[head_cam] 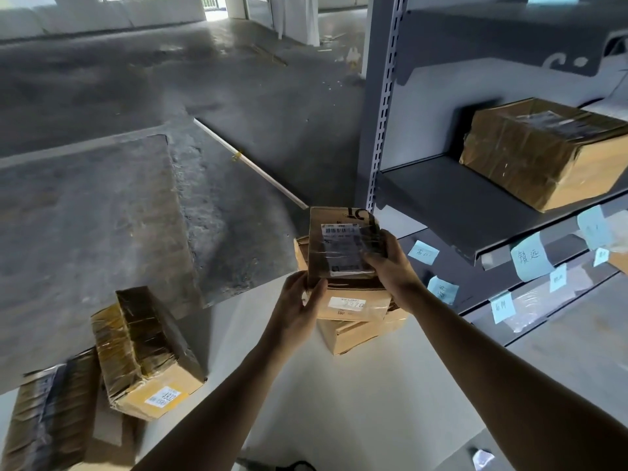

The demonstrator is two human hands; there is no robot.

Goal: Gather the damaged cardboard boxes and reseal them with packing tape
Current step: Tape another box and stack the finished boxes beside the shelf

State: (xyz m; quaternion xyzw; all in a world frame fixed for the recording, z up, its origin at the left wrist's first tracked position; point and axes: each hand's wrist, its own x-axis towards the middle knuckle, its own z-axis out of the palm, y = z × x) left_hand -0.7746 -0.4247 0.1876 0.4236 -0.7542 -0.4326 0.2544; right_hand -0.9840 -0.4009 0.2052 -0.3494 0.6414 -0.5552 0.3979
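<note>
1. My left hand (299, 300) pinches the near left corner of a small flat brown cardboard parcel (334, 212), with the thumb lying on its top face
2. My right hand (390, 266) grips the parcel's right edge, fingers curled over its white shipping label (339, 248), which lies under clear tape
3. The labelled face looks up at me; the parcel's long axis runs away from me, its far end leaning slightly to the right
4. I hold it just above a stack of brown cardboard boxes (353, 311); I cannot tell whether its near edge touches the top one
5. The stack stands at the far edge of the white tabletop (339, 402), near the upright of a grey metal shelf rack (380, 130) on its right
6. To the left, bare tabletop separates the stack from a tape-wrapped brown box with a yellow-and-white sticker (146, 351) and a longer tape-wrapped box (51, 413) at the table's left edge
7. On the rack, a large tape-wrapped brown box (543, 151) sits with free shelf to its left
</note>
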